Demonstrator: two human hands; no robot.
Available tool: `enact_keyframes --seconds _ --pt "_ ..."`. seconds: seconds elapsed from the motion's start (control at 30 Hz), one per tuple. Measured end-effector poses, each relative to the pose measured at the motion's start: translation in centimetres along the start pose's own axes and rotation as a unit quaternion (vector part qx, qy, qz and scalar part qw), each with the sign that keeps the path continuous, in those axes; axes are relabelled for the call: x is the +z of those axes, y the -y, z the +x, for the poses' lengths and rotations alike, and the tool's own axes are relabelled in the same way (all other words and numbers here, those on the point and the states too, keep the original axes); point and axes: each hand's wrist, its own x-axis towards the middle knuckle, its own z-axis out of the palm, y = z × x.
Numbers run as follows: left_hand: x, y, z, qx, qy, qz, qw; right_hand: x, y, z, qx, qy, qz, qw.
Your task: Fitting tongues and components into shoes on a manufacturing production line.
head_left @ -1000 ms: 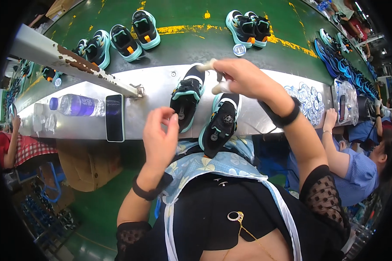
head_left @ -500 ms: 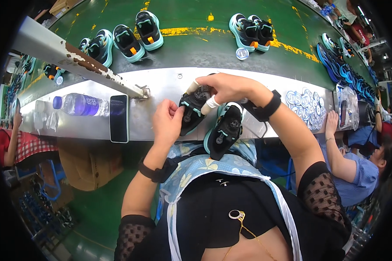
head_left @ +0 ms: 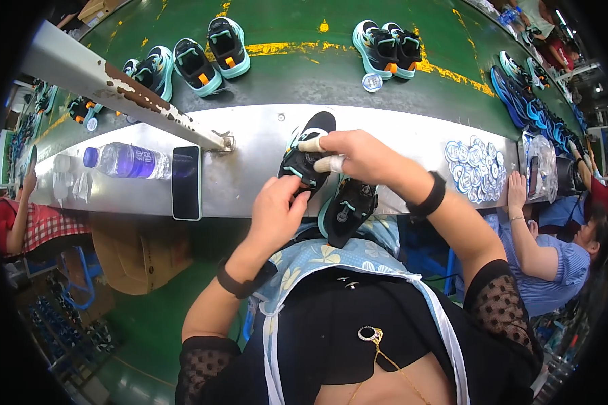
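Note:
A black sneaker with mint-green trim (head_left: 323,124) stands on the metal ledge in front of me, toe pointing away. My right hand (head_left: 361,154), with pale covers on two fingertips, pinches the upper around the lacing. My left hand (head_left: 277,210) has its fingers closed at the tongue and collar of the same sneaker; they partly hide the opening. Just right of it, the matching sneaker (head_left: 344,217) leans at the ledge's near edge against my flowered apron (head_left: 317,256), partly behind my right hand.
A phone (head_left: 186,183) and a water bottle (head_left: 125,162) lie left on the ledge (head_left: 250,202). Round blue-white tags (head_left: 476,169) are heaped right. A worn metal post (head_left: 142,91) slants in. Several sneakers (head_left: 228,47) line the green surface beyond. A co-worker (head_left: 537,260) sits at right.
The held sneaker's toe now shows beyond my hands. My right hand has shifted from the sneaker's far end down to its lacing. My left hand has moved right and slightly nearer, onto the collar.

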Motion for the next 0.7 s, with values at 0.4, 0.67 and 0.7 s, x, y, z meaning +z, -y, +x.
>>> enact_keyframes --seconds 0.4,0.67,0.7 --pt "0.7 -0.2 -2.6 0.075 0.172 0.056 0.981 -3.9 -0.1 -4.5 0.077 0.016 -0.278 0.957" --pt "-4.2 -2.8 2.3 0.113 -0.01 0.006 0.993 -0.3 1.3 -11.2 0.076 0.006 -0.2 0.977" --pt "-2.3 -0.7 2.6 0.135 0.086 -0.037 0.987 1.0 1.5 -11.7 0.083 -0.039 -0.263 0.96"
